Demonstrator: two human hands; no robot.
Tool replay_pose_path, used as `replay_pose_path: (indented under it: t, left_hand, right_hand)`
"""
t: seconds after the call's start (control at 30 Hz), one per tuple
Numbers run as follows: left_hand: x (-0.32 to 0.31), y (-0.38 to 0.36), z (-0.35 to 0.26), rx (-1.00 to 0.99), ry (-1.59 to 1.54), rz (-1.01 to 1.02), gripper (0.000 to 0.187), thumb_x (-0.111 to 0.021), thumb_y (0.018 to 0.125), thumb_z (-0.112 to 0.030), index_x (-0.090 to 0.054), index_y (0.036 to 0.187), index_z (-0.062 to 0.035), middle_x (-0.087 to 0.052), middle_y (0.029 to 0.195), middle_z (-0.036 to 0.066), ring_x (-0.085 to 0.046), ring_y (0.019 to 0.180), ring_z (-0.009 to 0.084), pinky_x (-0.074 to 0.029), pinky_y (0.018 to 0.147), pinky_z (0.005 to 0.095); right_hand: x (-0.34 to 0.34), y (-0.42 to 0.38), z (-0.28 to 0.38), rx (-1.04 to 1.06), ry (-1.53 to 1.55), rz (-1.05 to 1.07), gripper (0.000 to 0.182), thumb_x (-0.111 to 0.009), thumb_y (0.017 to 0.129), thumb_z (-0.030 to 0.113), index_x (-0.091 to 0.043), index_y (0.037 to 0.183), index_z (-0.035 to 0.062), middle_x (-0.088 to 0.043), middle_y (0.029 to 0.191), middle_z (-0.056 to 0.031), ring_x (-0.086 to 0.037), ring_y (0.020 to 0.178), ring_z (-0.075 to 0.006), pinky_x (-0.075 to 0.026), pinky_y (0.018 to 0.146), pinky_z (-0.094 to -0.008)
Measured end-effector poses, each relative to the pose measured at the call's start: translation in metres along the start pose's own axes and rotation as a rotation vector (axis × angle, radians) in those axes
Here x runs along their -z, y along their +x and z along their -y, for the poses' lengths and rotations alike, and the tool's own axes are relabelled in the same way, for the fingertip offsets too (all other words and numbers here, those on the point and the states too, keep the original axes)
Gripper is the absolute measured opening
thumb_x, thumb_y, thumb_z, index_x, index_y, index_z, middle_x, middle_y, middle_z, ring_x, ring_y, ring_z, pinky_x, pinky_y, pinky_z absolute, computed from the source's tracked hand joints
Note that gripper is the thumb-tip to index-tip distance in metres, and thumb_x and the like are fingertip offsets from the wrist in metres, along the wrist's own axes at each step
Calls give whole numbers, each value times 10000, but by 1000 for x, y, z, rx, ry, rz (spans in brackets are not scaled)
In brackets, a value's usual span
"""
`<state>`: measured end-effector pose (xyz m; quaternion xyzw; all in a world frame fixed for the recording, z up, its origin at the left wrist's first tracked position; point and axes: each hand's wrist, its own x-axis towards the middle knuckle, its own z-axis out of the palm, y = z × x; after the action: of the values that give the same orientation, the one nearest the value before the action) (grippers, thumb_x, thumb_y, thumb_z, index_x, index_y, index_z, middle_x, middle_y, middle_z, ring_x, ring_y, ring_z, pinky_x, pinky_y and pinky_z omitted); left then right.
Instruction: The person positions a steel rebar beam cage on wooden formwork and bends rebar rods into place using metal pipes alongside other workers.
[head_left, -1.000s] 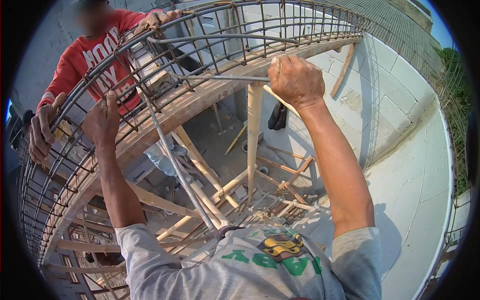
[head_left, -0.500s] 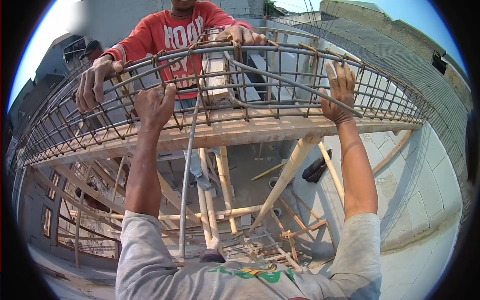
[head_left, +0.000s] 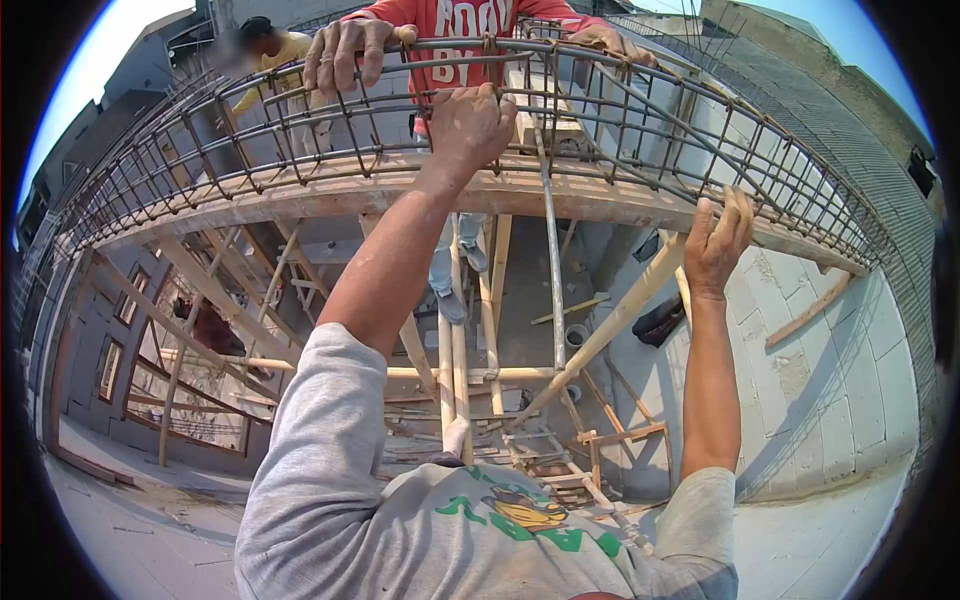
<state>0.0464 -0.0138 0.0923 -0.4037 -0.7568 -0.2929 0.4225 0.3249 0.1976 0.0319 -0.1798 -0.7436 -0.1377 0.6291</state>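
The rebar cage (head_left: pixel 450 43) lies against left fingers (head_left: pixel 465 100).

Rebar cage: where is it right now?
Head view, upper part: the rebar cage spans left to right just above the wooden beam, the person's left hand at its middle and the right hand by its lower right edge.

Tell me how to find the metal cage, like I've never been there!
Look for the long wooden beam that curves across the picture, above the grey shirt. Just above that beam stretches the metal cage, with the wearer's left hand at its middle. Unlike the solid beam, it's all thin dark bars with see-through gaps.
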Motion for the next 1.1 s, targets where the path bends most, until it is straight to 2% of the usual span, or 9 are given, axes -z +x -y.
replay_pose_path:
  t: [0.07,0.13,0.3,0.33,0.47,0.67,0.77,0.8,1.1]
  left_hand:
    - [4,-3,-4,13,10,30,375,-472,936,-339,-647,944,-7,-687,920,188,-641,952,321,-380,979,449]
    - [-4,-5,-4,26,35,-2,426,-481,932,-362,-631,1078,9,-683,975,185,-618,1033,311,-330,1056,434]
    - [52,-44,4,69,-401,-240,285,-590,911,-224,-620,1130,-44,-609,1125,146,-527,1131,300,-381,998,439]
    - [67,-57,20,12,-338,-305,254,-592,908,-210,-632,1111,-62,-611,1103,126,-527,1116,293,-371,999,431]
    - [103,-84,124,326,51,-493,279,-551,918,-288,-635,1099,-94,-594,1130,99,-461,1184,268,-267,1059,434]
    - [151,-42,262,183,373,-262,501,-367,985,-470,-688,1043,-90,-661,1088,124,-564,1098,282,-321,1031,451]
    - [148,-28,273,385,143,68,745,-216,978,-603,-740,858,-86,-710,881,128,-648,917,312,-411,938,486]
    - [151,-26,260,476,384,242,799,-190,965,-639,-744,785,-91,-702,798,152,-655,854,360,-430,893,515]
    - [136,-21,266,477,529,142,773,-242,964,-633,-743,795,-69,-685,750,196,-648,826,414,-393,913,537]
  right_hand:
    - [26,-1,72,-251,735,212,418,-481,997,298,-570,1237,-34,-587,1247,-197,-516,1221,-337,-367,1056,-427]
    - [41,-4,130,-116,1007,247,511,-474,985,420,-594,1217,-20,-609,1226,-186,-495,1265,-316,-329,1090,-445]
    - [62,-2,174,-21,1419,589,546,-504,950,504,-724,881,8,-637,705,-77,-623,770,-218,-351,1058,-485]
    - [62,0,179,-12,1408,524,540,-510,950,489,-726,805,16,-533,574,-25,-523,597,-171,-399,993,-467]
    - [66,12,173,104,1327,641,495,-514,949,445,-718,813,15,-497,544,-38,-496,554,-181,-440,883,-443]
    - [57,26,183,271,1333,683,444,-494,926,376,-703,825,-2,-518,580,-64,-506,538,-221,-471,817,-454]
    - [52,31,192,413,1313,619,438,-473,916,359,-697,838,-10,-519,592,-73,-514,560,-236,-484,819,-451]
    - [51,29,193,405,1311,613,446,-469,915,369,-698,840,-7,-512,589,-69,-503,550,-234,-480,834,-454]
    - [18,51,278,652,1257,753,363,-510,852,402,-553,661,96,-383,497,3,-438,440,-162,-402,437,-326]
